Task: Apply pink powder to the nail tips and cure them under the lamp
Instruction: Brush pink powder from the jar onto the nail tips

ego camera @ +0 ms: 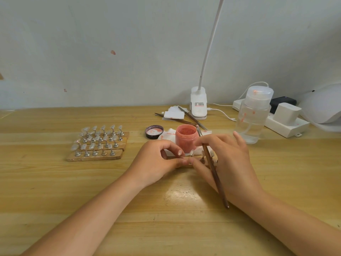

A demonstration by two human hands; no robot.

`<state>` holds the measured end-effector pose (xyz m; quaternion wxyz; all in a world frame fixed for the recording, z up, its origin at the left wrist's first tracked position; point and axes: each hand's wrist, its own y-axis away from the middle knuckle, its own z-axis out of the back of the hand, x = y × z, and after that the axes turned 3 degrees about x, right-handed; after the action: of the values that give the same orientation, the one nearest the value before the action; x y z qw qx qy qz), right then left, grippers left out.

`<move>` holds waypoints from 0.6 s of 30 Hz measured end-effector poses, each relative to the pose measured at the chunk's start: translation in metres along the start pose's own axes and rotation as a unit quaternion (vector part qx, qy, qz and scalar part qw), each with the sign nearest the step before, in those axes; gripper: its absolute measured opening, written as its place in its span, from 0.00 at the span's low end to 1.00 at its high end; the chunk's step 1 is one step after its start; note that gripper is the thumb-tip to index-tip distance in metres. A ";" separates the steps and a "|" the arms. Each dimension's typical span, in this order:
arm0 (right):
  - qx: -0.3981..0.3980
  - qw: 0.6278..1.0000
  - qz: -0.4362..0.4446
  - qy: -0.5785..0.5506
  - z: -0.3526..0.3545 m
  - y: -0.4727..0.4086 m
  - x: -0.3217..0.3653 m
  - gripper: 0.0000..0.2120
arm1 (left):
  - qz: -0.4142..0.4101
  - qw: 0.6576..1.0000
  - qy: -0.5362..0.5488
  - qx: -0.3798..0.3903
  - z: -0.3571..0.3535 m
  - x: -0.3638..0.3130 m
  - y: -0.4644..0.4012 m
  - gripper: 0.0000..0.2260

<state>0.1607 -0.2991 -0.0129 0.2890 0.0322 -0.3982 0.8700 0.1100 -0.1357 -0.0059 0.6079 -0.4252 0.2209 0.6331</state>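
the wooden table (55, 182) carried everything, and the white curing lamp (324, 106) sat far off beyond and to the right of the working grip, likely parked there until a strip was ready. the clear pump bottle (253, 115) stood just past the right hand. four strips of nail tips (97, 143) waited well to the left of the left hand, apparently out of the powder's way. the open jar of pink powder (185, 137) stood directly behind the two hands, close enough for quick dipping, its lid (154, 132) beside it. the right hand (227, 163) had its fingers curled round a brown brush (214, 167), handle trailing toward the person. the left hand (156, 161) pinched the end of a wooden strip (184, 164) lying between the hands, seemingly to steady it. one small tip (191, 152) on that strip stood just in front of the jar.
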 end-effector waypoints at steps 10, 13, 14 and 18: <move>0.012 1.000 0.019 0.002 0.004 -0.006 0.004 0.10 | -0.020 0.999 -0.030 0.004 0.000 0.002 0.001 0.11; 0.014 0.999 0.025 -0.023 0.002 -0.005 0.002 0.11 | -0.021 0.999 -0.028 -0.001 0.000 0.003 0.001 0.10; 0.015 0.999 0.033 -0.030 0.002 -0.005 0.002 0.11 | -0.019 0.999 -0.026 -0.003 0.000 0.003 0.001 0.09; -0.003 0.997 0.048 -0.053 0.003 -0.004 0.003 0.08 | -0.035 0.999 -0.034 -0.011 0.000 -0.001 0.004 0.10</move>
<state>0.1597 -0.2975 -0.0075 0.2253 0.0577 -0.4169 0.8787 0.1061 -0.1367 -0.0058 0.6321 -0.4173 0.1781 0.6282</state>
